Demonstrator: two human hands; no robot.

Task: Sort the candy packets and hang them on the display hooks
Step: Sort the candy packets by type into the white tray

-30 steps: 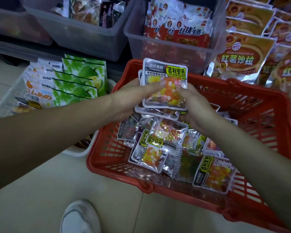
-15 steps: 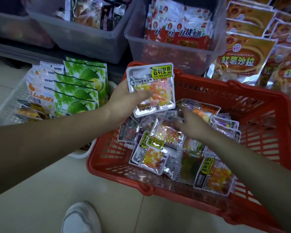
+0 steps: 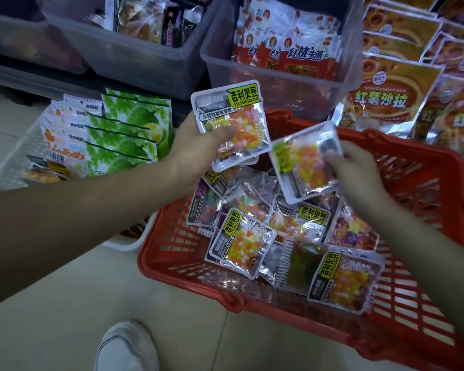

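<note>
A red plastic basket (image 3: pixel 423 183) on the floor holds several clear candy packets (image 3: pixel 241 242) with yellow-black labels and coloured beans. My left hand (image 3: pixel 198 145) grips a small stack of these packets (image 3: pixel 233 121) above the basket's far left corner, thumb across the front. My right hand (image 3: pixel 356 170) pinches one more candy packet (image 3: pixel 303 164) by its right edge, tilted, just right of the stack and above the basket. No display hooks are visible.
Green durian-print and orange packets (image 3: pixel 123 135) stand in a white tray at the left. Clear bins (image 3: pixel 279 76) with red snack packs sit behind the basket. Orange pouches (image 3: pixel 391 97) fill the right. A white shoe (image 3: pixel 126 346) rests on the tiled floor below.
My right hand went down into the basket, took a candy packet and lifted it up beside the stack. My left hand kept the stack, shifted slightly left.
</note>
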